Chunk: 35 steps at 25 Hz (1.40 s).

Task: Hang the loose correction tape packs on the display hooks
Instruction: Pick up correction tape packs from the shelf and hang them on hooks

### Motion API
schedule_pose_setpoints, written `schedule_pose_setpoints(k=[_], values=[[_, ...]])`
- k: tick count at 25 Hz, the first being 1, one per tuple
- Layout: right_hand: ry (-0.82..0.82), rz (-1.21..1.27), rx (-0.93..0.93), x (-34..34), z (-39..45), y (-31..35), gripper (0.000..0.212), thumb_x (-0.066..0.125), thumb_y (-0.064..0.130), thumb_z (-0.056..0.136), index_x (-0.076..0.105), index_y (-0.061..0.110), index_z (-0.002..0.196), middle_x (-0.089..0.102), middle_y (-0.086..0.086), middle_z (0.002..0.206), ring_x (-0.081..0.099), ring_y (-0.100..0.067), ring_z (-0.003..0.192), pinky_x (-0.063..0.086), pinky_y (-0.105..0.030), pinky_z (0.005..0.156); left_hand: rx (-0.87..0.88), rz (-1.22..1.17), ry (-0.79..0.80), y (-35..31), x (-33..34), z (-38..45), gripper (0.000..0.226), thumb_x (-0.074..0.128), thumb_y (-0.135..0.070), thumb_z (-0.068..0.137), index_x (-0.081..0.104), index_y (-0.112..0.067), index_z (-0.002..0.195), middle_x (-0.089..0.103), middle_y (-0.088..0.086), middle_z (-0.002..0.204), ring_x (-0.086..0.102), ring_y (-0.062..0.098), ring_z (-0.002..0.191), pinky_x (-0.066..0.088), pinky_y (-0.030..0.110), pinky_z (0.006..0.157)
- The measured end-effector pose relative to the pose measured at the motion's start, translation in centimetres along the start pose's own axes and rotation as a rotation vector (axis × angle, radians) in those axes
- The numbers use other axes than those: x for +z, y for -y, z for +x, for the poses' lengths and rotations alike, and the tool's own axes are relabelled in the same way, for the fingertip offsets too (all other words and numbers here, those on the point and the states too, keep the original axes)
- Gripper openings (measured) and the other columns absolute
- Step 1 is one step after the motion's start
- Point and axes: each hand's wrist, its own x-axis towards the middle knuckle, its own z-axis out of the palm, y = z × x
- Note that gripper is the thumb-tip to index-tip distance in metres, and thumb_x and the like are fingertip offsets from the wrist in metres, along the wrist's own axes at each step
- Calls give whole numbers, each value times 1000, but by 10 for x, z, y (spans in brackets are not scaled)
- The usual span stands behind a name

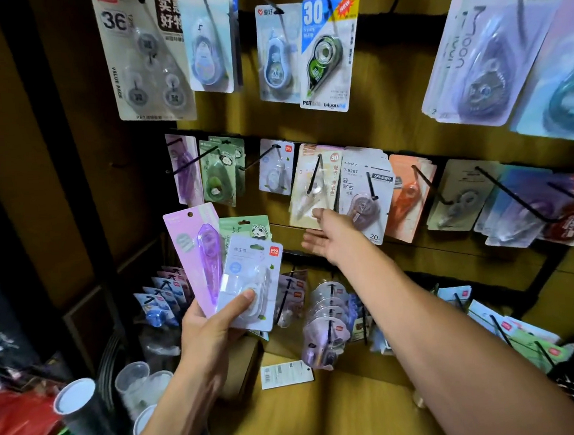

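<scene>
Head view: left hand (207, 328) grips fanned packs, long axes upright, hang-holes up — purple pack (198, 257), pale grey pack (249, 281), green pack (242, 229) behind. Right hand (331, 236) fingers spread, holding nothing, near beige pack (314, 185) on hook.

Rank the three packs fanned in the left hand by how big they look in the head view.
1. Long purple-carded pack
2. Pale grey-blue pack with red logo, frontmost, so nearness may flatter it
3. Green panda pack, mostly hidden; true size unsure

The light is dim and yellow. Left of the left hand (205, 328) it is very dark. Packs far right of the right hand (328, 238) look blurry and bent.
</scene>
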Motion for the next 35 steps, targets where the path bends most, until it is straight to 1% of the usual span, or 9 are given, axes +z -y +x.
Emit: schedule_pose_setpoints(k=[4, 8, 10, 12, 17, 20, 27, 30, 35], values=[[54, -35, 98, -20, -23, -31, 49, 60, 29, 94, 42, 13, 136, 49, -19, 132, 61, -36, 100, 58, -48, 79, -20, -24, 18, 1, 1, -7, 36, 72, 3, 76, 67, -5, 110, 76, 12, 102, 74, 25, 81, 60, 33, 63], [358, -184, -48, -37, -69, -76, 42, 67, 42, 87, 61, 16, 119, 70, -7, 110, 68, -28, 96, 54, -48, 88, -47, -62, 30, 5, 10, -17, 35, 70, 7, 77, 66, -3, 110, 76, 12, 99, 74, 24, 78, 60, 32, 61], [438, -269, -114, -41, -83, -90, 52, 78, 38, 77, 60, 18, 120, 72, -3, 111, 70, -23, 96, 54, -47, 91, -46, -36, 52, 8, 16, -23, 38, 71, 6, 76, 66, -3, 112, 76, 13, 100, 74, 25, 80, 59, 31, 62], [418, -235, -151, -45, -86, -96, 52, 82, 26, 74, 60, 16, 119, 73, -4, 112, 71, -24, 100, 52, -49, 96, -59, -39, 81, 10, 22, -29, 36, 70, 2, 77, 66, -4, 112, 76, 13, 102, 74, 24, 81, 59, 29, 62], [398, -32, -186, -65, -90, -92, 30, 69, 7, 84, 63, 14, 114, 73, -8, 110, 69, -27, 102, 57, -45, 85, -126, -63, 94, 11, 29, -32, 34, 61, -25, 89, 65, -9, 119, 74, 14, 107, 71, 21, 80, 55, 26, 52], [391, -10, -181, -77, -89, -91, 30, 69, 10, 81, 67, 16, 110, 72, -9, 113, 65, -33, 110, 50, -56, 95, -146, -29, 56, 15, 33, -30, 29, 61, -14, 92, 63, -7, 120, 74, 13, 103, 70, 21, 79, 54, 27, 53], [407, -32, -210, -98, -91, -90, 34, 69, 10, 76, 68, 17, 109, 73, -7, 111, 65, -33, 109, 48, -57, 97, -116, -13, 32, 18, 42, -33, 23, 58, 9, 87, 63, -3, 106, 76, 11, 89, 73, 22, 71, 60, 29, 57], [358, -57, -225, -98, -93, -87, 27, 64, 6, 87, 65, 18, 110, 74, -5, 109, 68, -29, 104, 51, -61, 92, -90, 20, -20, 19, 44, -34, 21, 57, 11, 87, 62, -4, 102, 73, 10, 85, 71, 18, 63, 58, 27, 54], [362, -71, -274, -84, -97, -77, 24, 62, 20, 94, 52, 25, 114, 70, 1, 114, 74, -24, 89, 60, -47, 56, -69, -1, -187, 13, 28, -24, 26, 56, 12, 87, 60, -4, 107, 70, 10, 93, 69, 19, 72, 60, 26, 63]])
